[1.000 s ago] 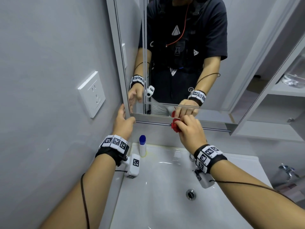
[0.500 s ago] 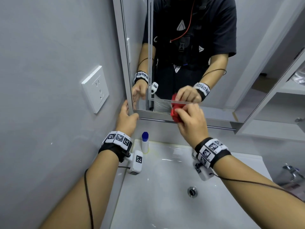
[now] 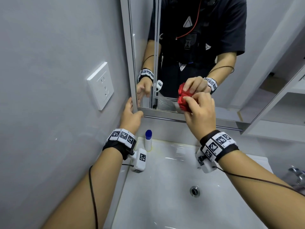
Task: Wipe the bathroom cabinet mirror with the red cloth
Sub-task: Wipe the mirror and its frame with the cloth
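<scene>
The bathroom cabinet mirror hangs above the sink and reflects a person in a dark shirt. My right hand holds a bunched red cloth pressed against the lower part of the glass, just above the mirror's bottom frame. The cloth's reflection shows directly above it. My left hand grips the mirror door's lower left corner, fingers wrapped around the frame edge. Both wrists wear bands with black-and-white markers.
A white sink with a metal drain lies below. A small white bottle with a blue cap stands at its back left. A wall socket sits on the grey wall at left. An open shelf is at right.
My right hand has slid the red cloth up from the mirror's bottom frame onto the glass. My left hand stays on the lower left corner.
</scene>
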`<action>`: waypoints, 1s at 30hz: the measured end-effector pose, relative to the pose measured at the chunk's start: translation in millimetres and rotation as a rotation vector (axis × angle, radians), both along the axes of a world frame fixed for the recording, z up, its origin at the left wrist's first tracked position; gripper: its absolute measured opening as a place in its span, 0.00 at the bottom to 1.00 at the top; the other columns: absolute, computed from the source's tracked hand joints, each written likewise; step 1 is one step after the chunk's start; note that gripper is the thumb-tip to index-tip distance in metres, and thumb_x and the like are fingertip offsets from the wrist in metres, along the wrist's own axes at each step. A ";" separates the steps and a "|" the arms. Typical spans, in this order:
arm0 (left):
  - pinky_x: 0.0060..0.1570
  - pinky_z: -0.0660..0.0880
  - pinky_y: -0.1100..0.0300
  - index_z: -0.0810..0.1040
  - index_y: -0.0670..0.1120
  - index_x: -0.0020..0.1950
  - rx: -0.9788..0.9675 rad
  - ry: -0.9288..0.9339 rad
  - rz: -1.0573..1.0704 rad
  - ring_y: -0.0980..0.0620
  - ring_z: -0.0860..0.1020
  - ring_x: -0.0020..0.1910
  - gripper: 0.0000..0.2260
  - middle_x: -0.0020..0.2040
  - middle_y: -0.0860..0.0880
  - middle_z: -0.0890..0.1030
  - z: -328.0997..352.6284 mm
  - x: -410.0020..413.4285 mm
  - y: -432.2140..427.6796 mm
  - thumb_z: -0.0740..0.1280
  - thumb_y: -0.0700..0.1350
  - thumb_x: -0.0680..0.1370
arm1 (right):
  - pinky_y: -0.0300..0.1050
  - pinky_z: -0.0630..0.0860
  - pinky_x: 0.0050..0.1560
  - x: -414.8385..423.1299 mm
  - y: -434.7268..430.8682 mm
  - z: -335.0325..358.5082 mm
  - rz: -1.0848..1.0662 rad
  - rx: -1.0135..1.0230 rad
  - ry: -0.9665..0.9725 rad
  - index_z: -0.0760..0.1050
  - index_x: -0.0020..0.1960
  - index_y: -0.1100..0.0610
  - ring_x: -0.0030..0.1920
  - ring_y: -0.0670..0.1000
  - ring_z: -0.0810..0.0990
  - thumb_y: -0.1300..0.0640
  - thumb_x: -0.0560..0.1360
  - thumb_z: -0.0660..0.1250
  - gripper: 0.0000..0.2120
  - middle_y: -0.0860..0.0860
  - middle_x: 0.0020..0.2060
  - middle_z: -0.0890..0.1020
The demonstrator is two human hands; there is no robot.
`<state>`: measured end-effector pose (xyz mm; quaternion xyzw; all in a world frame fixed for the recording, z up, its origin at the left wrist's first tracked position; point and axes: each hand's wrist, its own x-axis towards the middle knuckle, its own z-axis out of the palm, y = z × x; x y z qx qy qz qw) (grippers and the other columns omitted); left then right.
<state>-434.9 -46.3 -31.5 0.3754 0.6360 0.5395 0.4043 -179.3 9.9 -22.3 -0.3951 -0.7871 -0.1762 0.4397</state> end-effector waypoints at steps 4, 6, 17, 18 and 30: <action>0.72 0.73 0.44 0.62 0.52 0.83 -0.006 0.006 -0.007 0.54 0.75 0.68 0.42 0.71 0.56 0.76 1.4 -1.1 -0.9 0.63 0.37 0.68 | 0.56 0.68 0.40 -1.3 -14.8 -21.4 0.001 -0.089 -0.172 0.81 0.48 0.62 0.42 0.60 0.73 0.67 0.74 0.73 0.04 0.58 0.41 0.75; 0.70 0.75 0.43 0.63 0.53 0.82 -0.009 0.008 -0.005 0.54 0.77 0.66 0.42 0.67 0.57 0.78 1.2 -1.5 -1.7 0.63 0.38 0.67 | 0.55 0.68 0.40 -0.5 -17.1 -22.1 0.050 -0.101 -0.236 0.80 0.47 0.62 0.42 0.60 0.73 0.66 0.75 0.72 0.02 0.58 0.41 0.75; 0.72 0.73 0.42 0.62 0.52 0.83 -0.013 0.005 -0.007 0.49 0.75 0.72 0.44 0.74 0.52 0.75 3.6 1.1 0.0 0.64 0.40 0.65 | 0.57 0.69 0.40 -8.4 -16.6 -18.3 0.062 -0.093 -0.292 0.80 0.46 0.61 0.42 0.60 0.74 0.67 0.75 0.72 0.02 0.58 0.40 0.75; 0.72 0.73 0.42 0.61 0.52 0.83 -0.013 0.006 -0.006 0.49 0.75 0.72 0.45 0.74 0.52 0.75 3.8 1.4 -0.1 0.64 0.41 0.65 | 0.56 0.69 0.41 -8.6 -14.1 -14.3 0.054 -0.097 -0.257 0.80 0.48 0.61 0.42 0.60 0.73 0.66 0.75 0.72 0.03 0.57 0.41 0.75; 0.74 0.71 0.42 0.60 0.52 0.84 -0.017 0.016 0.001 0.50 0.71 0.75 0.44 0.77 0.52 0.72 2.0 -1.0 0.0 0.63 0.40 0.67 | 0.55 0.68 0.42 -20.0 -15.6 -9.8 0.067 -0.068 -0.218 0.81 0.52 0.61 0.43 0.59 0.72 0.64 0.78 0.70 0.04 0.56 0.43 0.75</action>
